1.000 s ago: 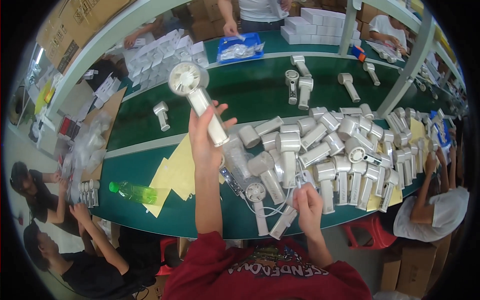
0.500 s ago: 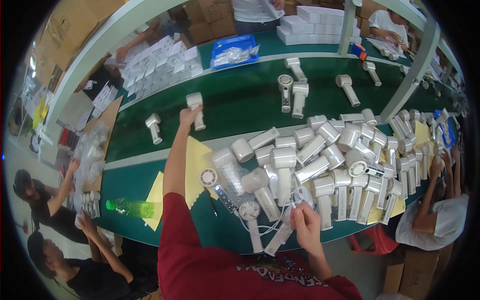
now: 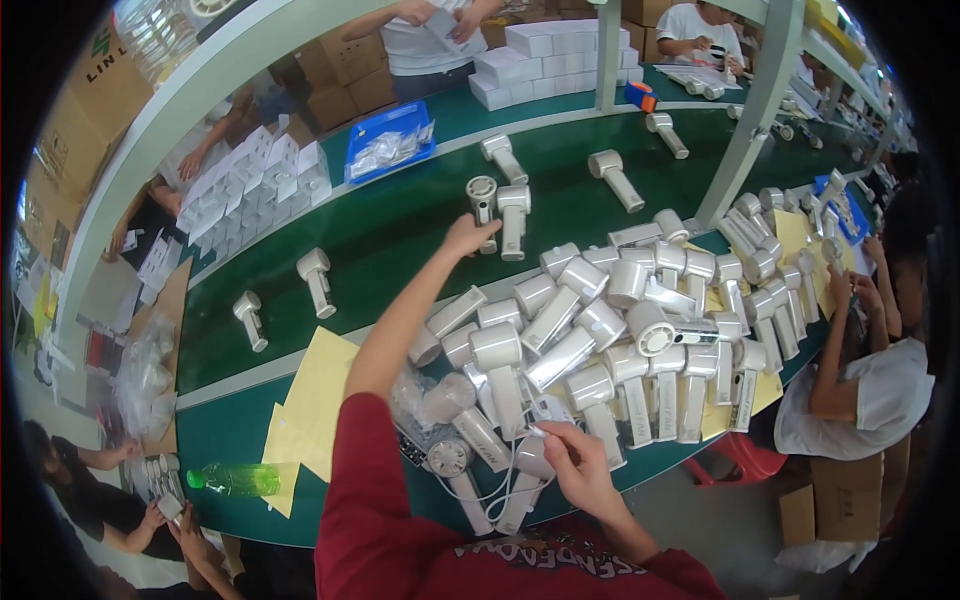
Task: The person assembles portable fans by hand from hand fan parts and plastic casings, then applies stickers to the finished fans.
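My left hand (image 3: 471,237) reaches over the green belt, its fingers closed round the handle of a white handheld fan (image 3: 481,190) whose round grille faces up. Another white handheld fan (image 3: 514,207) lies right beside it. Low in the head view, my right hand (image 3: 582,468) pinches the plug end of a white cable (image 3: 537,432). The cable loops down over several fans near the table's front edge. A large heap of white handheld fans (image 3: 550,325), many with clear wrapping, covers the table in front of me. My left sleeve partly hides a fan with a dark control strip.
Two more fans (image 3: 318,283) lie leftward on the belt (image 3: 400,240). A green bottle (image 3: 235,480) rests by yellow sheets (image 3: 318,390). Beyond are a blue tray (image 3: 375,160), white boxes (image 3: 560,55) and a metal post (image 3: 750,120). Co-workers sit and stand around.
My left hand has let go of a fan farther left on the belt and moved right to the grille-up fan. My right hand keeps the cable end. The whole view has turned rightward.
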A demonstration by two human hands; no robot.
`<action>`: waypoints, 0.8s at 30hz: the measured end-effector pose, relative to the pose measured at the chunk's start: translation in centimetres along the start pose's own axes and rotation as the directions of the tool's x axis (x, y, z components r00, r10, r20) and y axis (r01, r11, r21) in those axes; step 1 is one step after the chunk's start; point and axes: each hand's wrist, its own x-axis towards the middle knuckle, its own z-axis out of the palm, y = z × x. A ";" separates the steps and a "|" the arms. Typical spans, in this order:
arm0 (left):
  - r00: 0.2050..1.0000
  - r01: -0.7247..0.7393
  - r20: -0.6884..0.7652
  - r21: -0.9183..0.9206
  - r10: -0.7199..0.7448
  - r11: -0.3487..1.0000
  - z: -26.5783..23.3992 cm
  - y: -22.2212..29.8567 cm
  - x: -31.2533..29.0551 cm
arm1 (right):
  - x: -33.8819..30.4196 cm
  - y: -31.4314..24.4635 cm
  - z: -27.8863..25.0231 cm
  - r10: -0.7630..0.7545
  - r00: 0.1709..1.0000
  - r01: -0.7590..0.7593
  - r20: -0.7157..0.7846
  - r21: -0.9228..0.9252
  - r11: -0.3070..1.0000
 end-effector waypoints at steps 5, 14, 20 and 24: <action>0.988 0.100 -0.062 -0.464 -0.145 0.880 -1.9 -0.6 -1.0 | -1.1 0.8 -1.6 -0.017 1.000 0.016 -0.025 -0.045 0.999; 0.997 -0.070 -0.076 -0.985 0.034 -0.156 -3.7 9.9 -24.2 | 3.8 -2.6 3.0 -0.153 0.987 0.158 -0.044 0.156 0.975; 0.987 -0.156 -0.161 -0.979 0.028 -0.129 -2.4 12.3 -32.0 | 3.1 -3.1 6.7 -0.638 0.747 0.573 -0.184 -0.308 0.759; 0.934 -0.341 -0.352 -0.929 -0.057 0.140 -1.9 12.5 -33.4 | 2.0 -3.5 6.4 -0.668 0.731 0.561 -0.143 -0.431 0.707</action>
